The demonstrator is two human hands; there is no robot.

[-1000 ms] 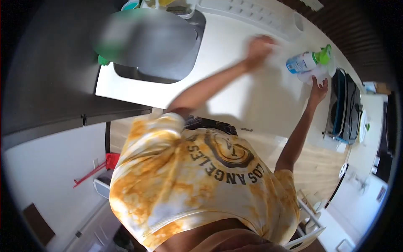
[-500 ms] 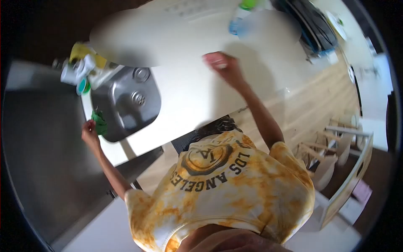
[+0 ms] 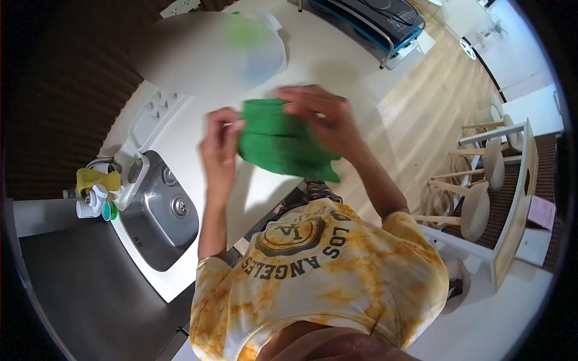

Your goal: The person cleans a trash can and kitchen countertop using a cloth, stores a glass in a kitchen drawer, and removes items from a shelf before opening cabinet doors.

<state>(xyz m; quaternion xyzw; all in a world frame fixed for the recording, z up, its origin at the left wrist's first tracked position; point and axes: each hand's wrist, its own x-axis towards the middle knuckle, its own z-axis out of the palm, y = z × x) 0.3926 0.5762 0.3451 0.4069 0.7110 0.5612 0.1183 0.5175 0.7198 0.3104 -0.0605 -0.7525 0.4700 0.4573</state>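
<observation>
A green cloth (image 3: 274, 141) is spread out in the air above the white counter, its lower right corner hanging down. At its upper left edge, my left hand (image 3: 220, 138) pinches the cloth between thumb and fingers. My right hand (image 3: 322, 117) is closed on the upper right part, with its fingers lying over the front of the fabric. Motion blurs both hands somewhat, and the cloth's back side is hidden.
Left of my hands is a steel sink (image 3: 162, 216) set into the counter (image 3: 256, 201). A yellow cloth (image 3: 99, 179) and white bottles sit behind it. A white rack (image 3: 150, 117) lies along the wall. A black cooktop (image 3: 385, 24) stands at the far right.
My left hand has brought the green cloth from the sink's left edge to over the counter. The cloth has opened out, and my right hand has come onto it. The view has turned.
</observation>
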